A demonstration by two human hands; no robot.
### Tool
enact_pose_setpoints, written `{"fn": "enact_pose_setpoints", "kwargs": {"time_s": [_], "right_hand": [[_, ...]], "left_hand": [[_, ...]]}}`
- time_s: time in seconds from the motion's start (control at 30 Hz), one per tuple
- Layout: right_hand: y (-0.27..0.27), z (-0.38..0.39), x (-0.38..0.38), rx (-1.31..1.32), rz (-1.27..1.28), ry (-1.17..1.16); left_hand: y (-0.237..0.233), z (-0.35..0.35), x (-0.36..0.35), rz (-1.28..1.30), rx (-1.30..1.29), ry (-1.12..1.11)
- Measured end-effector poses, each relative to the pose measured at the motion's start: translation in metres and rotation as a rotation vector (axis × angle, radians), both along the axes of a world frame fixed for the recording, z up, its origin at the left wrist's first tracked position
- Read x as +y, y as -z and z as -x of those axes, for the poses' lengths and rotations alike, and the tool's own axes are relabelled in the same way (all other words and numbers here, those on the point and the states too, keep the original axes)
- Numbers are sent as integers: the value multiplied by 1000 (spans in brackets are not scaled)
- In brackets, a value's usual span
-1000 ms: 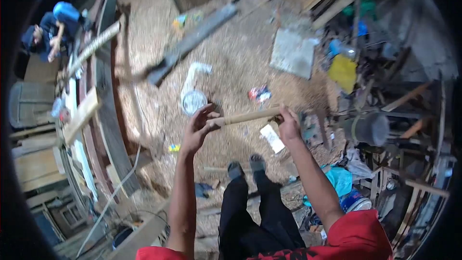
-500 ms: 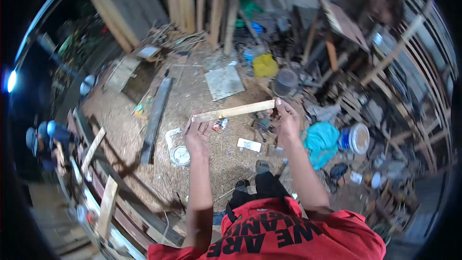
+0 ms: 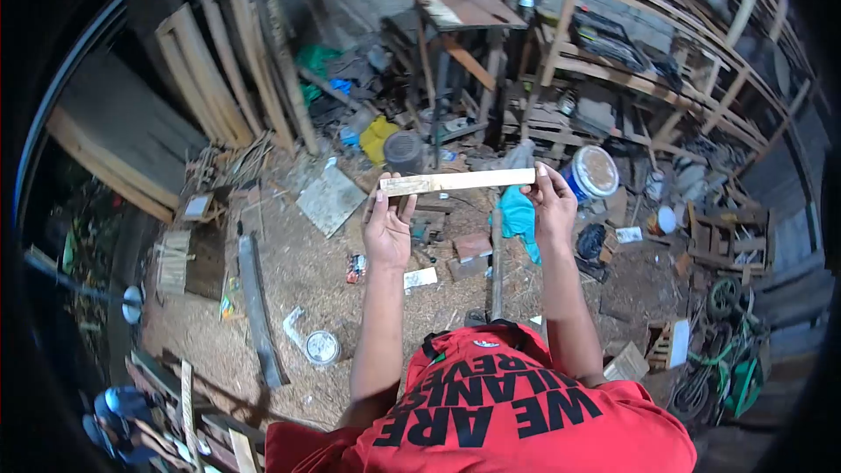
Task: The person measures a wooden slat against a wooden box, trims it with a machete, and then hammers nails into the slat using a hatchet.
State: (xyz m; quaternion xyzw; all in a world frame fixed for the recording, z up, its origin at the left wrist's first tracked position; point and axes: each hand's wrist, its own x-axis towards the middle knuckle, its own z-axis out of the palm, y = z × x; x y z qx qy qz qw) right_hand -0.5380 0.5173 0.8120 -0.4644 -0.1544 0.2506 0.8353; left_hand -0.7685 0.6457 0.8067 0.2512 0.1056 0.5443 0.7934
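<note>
A short pale wooden strip (image 3: 473,180) is held up level in front of me, one end in each hand. My left hand (image 3: 388,232) grips its left end, with the thumb on the near side and the fingers spread behind and below. At the right end, my right hand (image 3: 550,201) pinches the strip between thumb and fingers. Below the strip, on the ground, lie a brick-like block (image 3: 473,247) and a white rectangular piece (image 3: 420,278).
Sawdust covers the ground (image 3: 324,315). A long dark plank (image 3: 256,307) lies on the left beside a white-lidded can (image 3: 322,348). To the right are a paint bucket (image 3: 596,171), a teal cloth (image 3: 520,221) and a small bicycle (image 3: 714,359). Another person (image 3: 127,420) is at lower left.
My view has turned to the right, bringing the wooden rack and bicycle into sight. Both hands still hold the wooden strip, now raised slightly and more level.
</note>
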Motion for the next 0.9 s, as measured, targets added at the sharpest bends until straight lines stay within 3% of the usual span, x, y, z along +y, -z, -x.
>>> {"fn": "enact_pose_setpoints", "kwargs": {"time_s": [0.1,0.2,0.27,0.33,0.5,0.67,0.7,0.9], "right_hand": [[-3,-29,-29,-7,-40,91],[13,-58,-55,-24,-26,253],[17,-69,-75,25,77,349],[38,-79,-92,52,11,443],[65,-86,-133,40,193,705],[89,-64,-170,81,180,902],[90,-55,-174,95,170,936],[84,-26,-199,160,167,1078]], "left_hand": [[7,-52,-1,-77,-88,128],[23,-99,-9,-186,-10,200],[36,-125,-15,-103,138,269],[42,-144,-26,25,292,353],[80,-189,-17,-8,687,595],[105,-246,-4,-302,873,862],[92,-254,-7,-383,895,879],[98,-296,-18,-536,813,1077]]}}
